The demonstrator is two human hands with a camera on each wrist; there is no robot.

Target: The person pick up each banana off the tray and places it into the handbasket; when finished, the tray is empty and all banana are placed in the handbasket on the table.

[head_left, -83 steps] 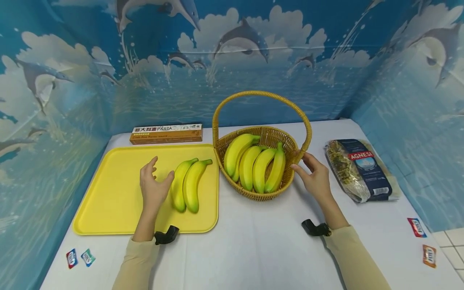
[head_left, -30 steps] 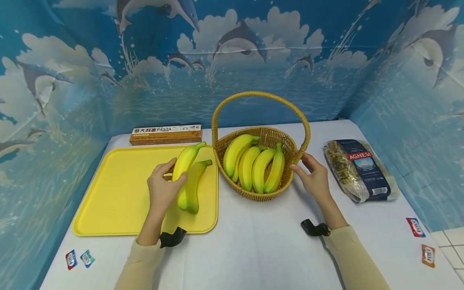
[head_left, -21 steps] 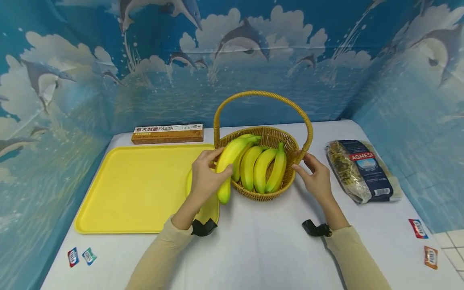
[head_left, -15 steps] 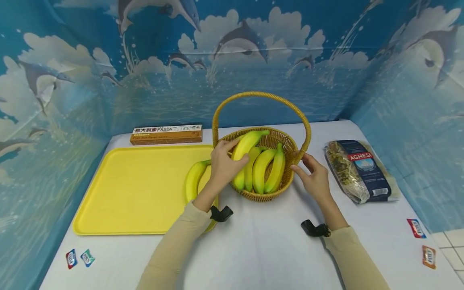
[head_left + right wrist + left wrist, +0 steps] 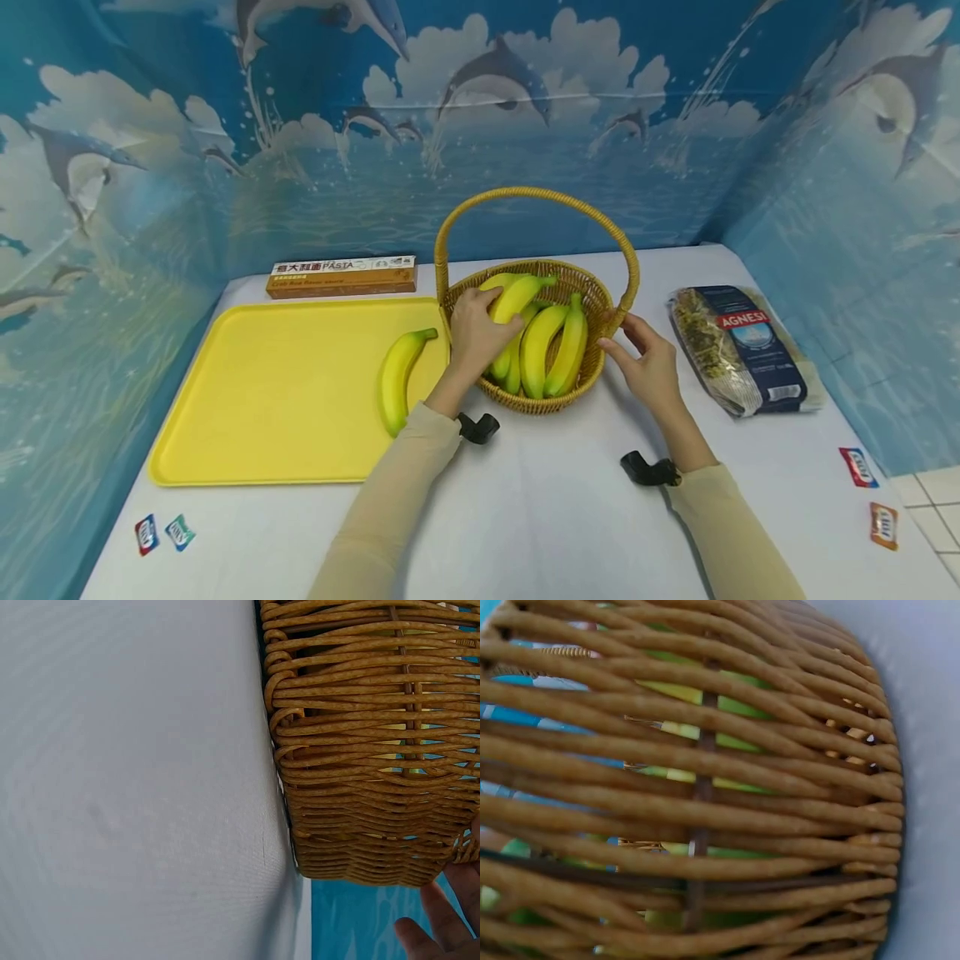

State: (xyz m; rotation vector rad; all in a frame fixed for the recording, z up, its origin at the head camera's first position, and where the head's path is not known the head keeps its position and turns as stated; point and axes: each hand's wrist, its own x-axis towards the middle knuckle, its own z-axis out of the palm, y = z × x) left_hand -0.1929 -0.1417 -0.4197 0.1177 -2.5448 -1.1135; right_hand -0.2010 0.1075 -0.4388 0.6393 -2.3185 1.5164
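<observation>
A banana is gripped by the left hand over the basket at frame centre; the basket's right side is touched by the right hand, fingers relaxed.

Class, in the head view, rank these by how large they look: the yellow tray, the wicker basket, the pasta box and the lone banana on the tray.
1. yellow tray
2. wicker basket
3. pasta box and lone banana: these look about alike in size; the box lies farther from the camera, so I won't rank them.

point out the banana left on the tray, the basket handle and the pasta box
banana on the tray (image 5: 396,379), head view, middle of its peel
basket handle (image 5: 536,194), head view, top of the arch
pasta box (image 5: 341,277), head view, centre of its top face
</observation>
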